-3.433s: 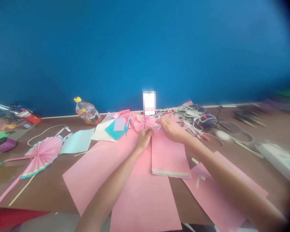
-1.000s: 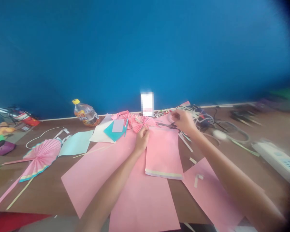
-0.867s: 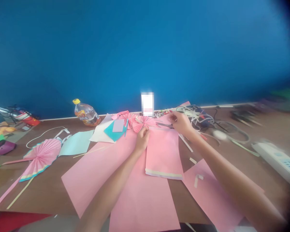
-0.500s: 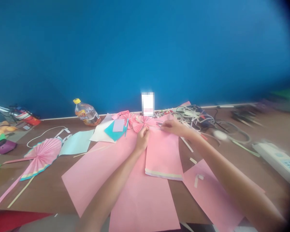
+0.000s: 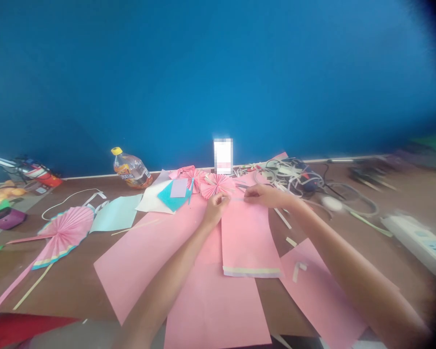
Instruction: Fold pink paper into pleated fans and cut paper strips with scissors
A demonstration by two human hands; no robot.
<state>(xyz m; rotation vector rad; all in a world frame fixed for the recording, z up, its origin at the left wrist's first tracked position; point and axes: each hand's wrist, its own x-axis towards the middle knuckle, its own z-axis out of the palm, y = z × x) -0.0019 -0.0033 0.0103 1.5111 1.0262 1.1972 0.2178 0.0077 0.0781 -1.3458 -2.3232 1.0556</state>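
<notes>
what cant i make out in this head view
All in the head view:
White rectangle by the wall: contents pixelated.
Left hand, right hand: curled fingers hide what, if anything, each pinches.
Bottle label: lettering too blurred.
Red sheet: cut off by the left edge.
Dark object, far right: smeared by blur.

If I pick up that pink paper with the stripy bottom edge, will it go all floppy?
Probably a bit: the pink paper looks thin, and its right edge curves. It should feel light, being flat and thin. It may crease easily, as the pink fan shows paper taking many folds.
</notes>
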